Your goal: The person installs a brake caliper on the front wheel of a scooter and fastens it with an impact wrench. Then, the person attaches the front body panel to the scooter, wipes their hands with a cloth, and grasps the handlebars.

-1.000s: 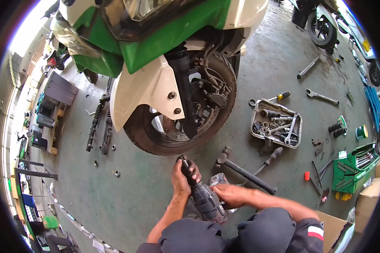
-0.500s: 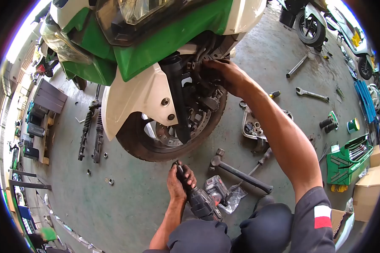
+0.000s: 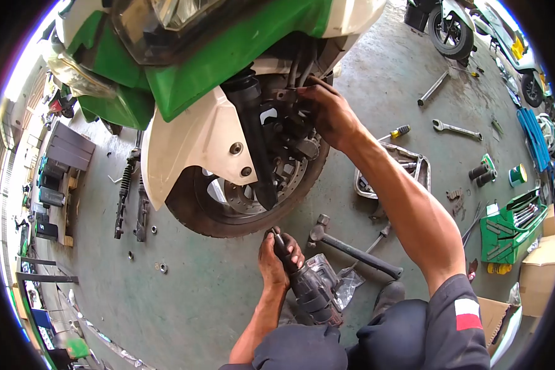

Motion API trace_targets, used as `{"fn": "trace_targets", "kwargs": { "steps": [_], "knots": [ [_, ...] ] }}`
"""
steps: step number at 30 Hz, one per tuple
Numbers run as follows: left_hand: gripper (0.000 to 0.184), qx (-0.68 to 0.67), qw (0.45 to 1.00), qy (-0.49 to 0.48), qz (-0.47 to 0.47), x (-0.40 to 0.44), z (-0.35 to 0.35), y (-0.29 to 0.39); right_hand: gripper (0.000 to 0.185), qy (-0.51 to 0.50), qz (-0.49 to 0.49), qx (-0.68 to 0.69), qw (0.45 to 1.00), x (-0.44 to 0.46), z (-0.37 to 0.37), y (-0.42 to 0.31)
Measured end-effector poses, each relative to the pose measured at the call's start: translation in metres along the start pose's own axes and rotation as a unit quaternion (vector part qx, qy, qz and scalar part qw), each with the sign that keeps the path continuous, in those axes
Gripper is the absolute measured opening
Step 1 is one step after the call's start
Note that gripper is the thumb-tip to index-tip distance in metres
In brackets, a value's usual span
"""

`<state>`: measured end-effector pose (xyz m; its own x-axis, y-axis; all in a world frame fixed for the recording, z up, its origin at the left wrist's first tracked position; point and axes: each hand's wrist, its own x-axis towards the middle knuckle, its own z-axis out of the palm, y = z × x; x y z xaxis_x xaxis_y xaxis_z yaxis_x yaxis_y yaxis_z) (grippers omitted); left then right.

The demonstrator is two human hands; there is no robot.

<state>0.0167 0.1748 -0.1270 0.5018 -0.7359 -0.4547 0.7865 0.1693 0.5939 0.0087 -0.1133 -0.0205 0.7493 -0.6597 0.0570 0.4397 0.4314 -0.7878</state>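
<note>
My left hand [image 3: 279, 259] is wrapped around the dark socket end at the front of a cordless impact wrench [image 3: 314, 295], which lies tilted before my knees. My right hand [image 3: 332, 117] reaches in beside the front fork [image 3: 253, 117] of a green and white scooter [image 3: 228, 61], above the brake caliper [image 3: 305, 147]. Its fingers are closed at the hoses and bracket there; what they grip is partly hidden. Below are the front wheel [image 3: 206, 229] with its brake disc and the white fender [image 3: 185, 145].
On the floor lie a hammer [image 3: 357, 254], a combination wrench [image 3: 459, 130], a screwdriver [image 3: 396, 133], a metal tray of parts [image 3: 427, 179] and several nuts. Two removed shock absorbers [image 3: 122, 197] lie left. A green toolbox [image 3: 498, 237] and cardboard boxes [image 3: 539, 265] stand right.
My left hand and the impact wrench have shifted right and a little up. My right hand stays by the fork, slightly lower. The scooter's front appears slightly farther left in view.
</note>
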Motion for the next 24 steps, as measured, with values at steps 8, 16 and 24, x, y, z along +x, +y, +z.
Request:
{"fn": "trace_targets", "kwargs": {
  "steps": [8,16,24],
  "knots": [
    [0.021,0.001,1.0,-0.005,-0.006,0.0,0.005,0.0,0.055,-0.048,-0.102,-0.387,0.915,0.0,-0.003,-0.004],
    [0.02,-0.018,1.0,-0.011,-0.005,0.007,0.022,-0.012,0.039,0.007,-0.151,-0.379,0.913,-0.022,-0.009,-0.009],
    [0.022,-0.059,0.998,-0.023,0.016,0.012,0.014,-0.018,0.086,-0.3,0.017,-0.552,0.778,-0.293,-0.098,0.097]
  ]
}}
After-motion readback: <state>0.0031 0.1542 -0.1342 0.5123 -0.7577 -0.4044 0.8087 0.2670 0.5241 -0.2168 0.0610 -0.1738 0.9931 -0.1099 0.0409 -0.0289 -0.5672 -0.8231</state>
